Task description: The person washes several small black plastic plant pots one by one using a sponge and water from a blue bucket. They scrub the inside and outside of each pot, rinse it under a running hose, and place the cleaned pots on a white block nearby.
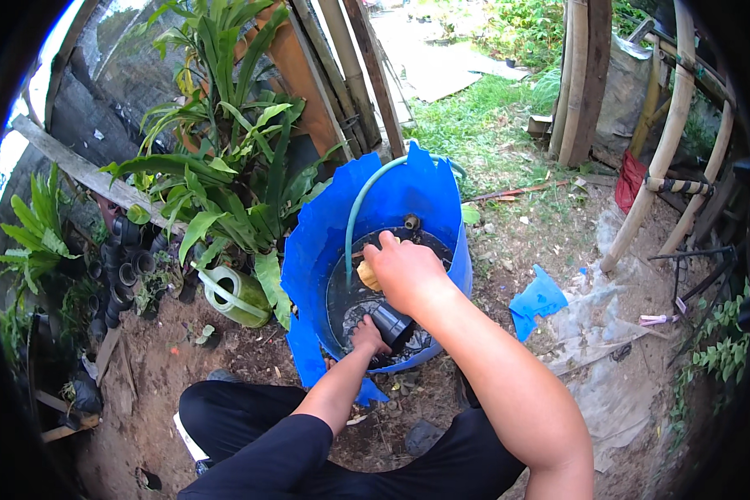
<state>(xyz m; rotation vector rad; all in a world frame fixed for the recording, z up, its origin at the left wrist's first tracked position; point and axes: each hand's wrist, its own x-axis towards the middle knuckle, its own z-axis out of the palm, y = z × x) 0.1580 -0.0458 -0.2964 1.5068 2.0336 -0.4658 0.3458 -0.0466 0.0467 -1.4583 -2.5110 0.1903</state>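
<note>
A broken-rimmed blue plastic barrel (429, 187) stands in front of me with dark water (335, 304) inside. Low in it, my left hand (368, 337) grips a black plant pot (389, 319) that lies tilted at the water. Over the barrel, my right hand (408, 265) is closed on a yellowish sponge (368, 277), above and apart from the pot. The back of that hand covers part of the sponge. A green hose (354, 208) hangs over the far rim and runs down into the barrel.
A green watering can (237, 296) sits left of the barrel, below leafy plants (217, 167). Several black pots (125, 275) are piled farther left. A blue plastic shard (537, 302) lies on the dirt at right, near bamboo poles (654, 158).
</note>
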